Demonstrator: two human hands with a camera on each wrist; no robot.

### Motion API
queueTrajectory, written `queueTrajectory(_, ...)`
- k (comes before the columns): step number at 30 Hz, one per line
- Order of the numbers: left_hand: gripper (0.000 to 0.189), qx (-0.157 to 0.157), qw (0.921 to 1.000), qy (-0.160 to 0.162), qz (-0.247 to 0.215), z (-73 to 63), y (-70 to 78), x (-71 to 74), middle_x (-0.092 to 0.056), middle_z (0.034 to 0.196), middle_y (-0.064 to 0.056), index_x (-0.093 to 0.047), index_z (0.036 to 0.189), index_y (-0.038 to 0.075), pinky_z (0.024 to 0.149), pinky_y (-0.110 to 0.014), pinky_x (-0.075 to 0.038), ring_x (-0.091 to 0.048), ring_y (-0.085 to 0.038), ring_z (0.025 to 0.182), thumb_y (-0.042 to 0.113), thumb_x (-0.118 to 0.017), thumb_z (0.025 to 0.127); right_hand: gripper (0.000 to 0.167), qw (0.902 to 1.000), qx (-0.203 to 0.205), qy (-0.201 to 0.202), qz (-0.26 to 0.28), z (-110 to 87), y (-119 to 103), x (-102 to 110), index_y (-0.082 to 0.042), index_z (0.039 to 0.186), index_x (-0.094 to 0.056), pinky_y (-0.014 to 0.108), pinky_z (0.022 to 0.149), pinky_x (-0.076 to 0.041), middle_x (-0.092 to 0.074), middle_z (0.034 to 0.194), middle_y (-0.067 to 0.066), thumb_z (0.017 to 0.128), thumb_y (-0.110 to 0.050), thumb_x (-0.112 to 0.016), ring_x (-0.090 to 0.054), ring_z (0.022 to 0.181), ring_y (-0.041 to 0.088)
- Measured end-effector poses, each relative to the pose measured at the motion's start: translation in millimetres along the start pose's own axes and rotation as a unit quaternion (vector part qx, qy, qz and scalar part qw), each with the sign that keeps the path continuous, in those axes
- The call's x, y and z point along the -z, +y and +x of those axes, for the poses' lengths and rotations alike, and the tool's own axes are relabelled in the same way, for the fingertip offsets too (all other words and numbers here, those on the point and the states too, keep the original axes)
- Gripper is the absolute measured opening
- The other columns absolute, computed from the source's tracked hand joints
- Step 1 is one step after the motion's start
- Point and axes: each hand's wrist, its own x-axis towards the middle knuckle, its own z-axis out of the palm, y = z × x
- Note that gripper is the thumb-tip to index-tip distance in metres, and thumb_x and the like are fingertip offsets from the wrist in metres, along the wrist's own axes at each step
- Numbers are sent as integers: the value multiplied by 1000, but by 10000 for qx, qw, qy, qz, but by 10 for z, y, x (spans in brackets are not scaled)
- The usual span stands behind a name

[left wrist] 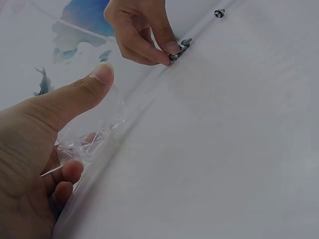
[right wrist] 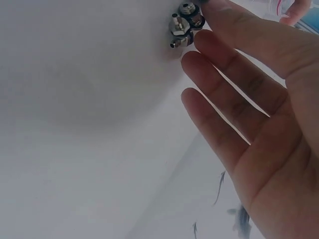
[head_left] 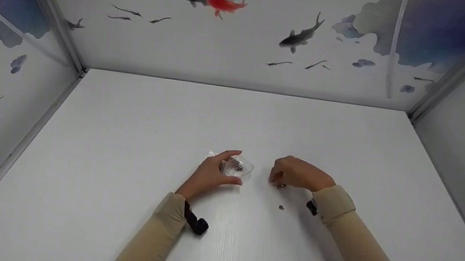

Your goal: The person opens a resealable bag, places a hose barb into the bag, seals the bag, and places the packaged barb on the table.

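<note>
Hands, head view: left hand (head_left: pixel 210 169) curves round a crinkly, clear plastic bag (head_left: pixel 248 164), thumb and forefinger on opposite sides — probably to stop the limp film collapsing. Inside, between those fingers, sits some small, dark-silver metal hardware (head_left: pixel 239 168); count cannot be told. Right hand (head_left: pixel 300 173) is lowered to the white tabletop (head_left: pixel 129 114), to the right of the bag, fingers bent over a small pile of silver metal fittings (head_left: pixel 281 187). One stray silver metal fitting (head_left: pixel 281 207) lies apart, on the wearer's side of the right hand.

Left wrist view: bag lies within the left hand's curled fingers, thumb standing off it; contents not visible from here. Beyond, right thumb and forefinger pinch at the pile — a fingertip grip, presumably because the pieces are so small.

Right wrist view: pile rests just beyond the right fingertips, showing hexagonal bodies and dark rings. Remaining three fingers extend loosely, likely to leave the pinch unobstructed.
</note>
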Motion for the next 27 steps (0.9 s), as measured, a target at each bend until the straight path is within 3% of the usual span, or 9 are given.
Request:
queueTrajectory(7,78,-37,9999,27,101,14,-7,-1,-57,131,-5,-49,141,28,96,-43,-42,-51,-19,107,40,-83,72,11,9999,82,31,-144,12,-7,0,-15,93,-76,27,74,-52,-69,93,-3,85,-8,-72,-57,78,11)
queueTrajectory(17,80,-26,9999,25,102,11,-10,-2,-59,126,-2,-49,141,28,84,-36,-41,-46,-17,87,42,-83,71,10,9996,37,28,-265,21,-6,-12,-13,96,-75,28,72,-51,-67,90,-3,89,-12,-68,-55,76,11)
queueTrajectory(27,79,-46,10000,-64,-33,1,-6,6,-56,134,-5,-47,142,28,86,-37,-42,-46,-18,92,40,-83,72,10,9997,91,116,-182,11,-12,27,-12,96,-74,27,71,-50,-67,90,-2,90,-10,-66,-55,75,11)
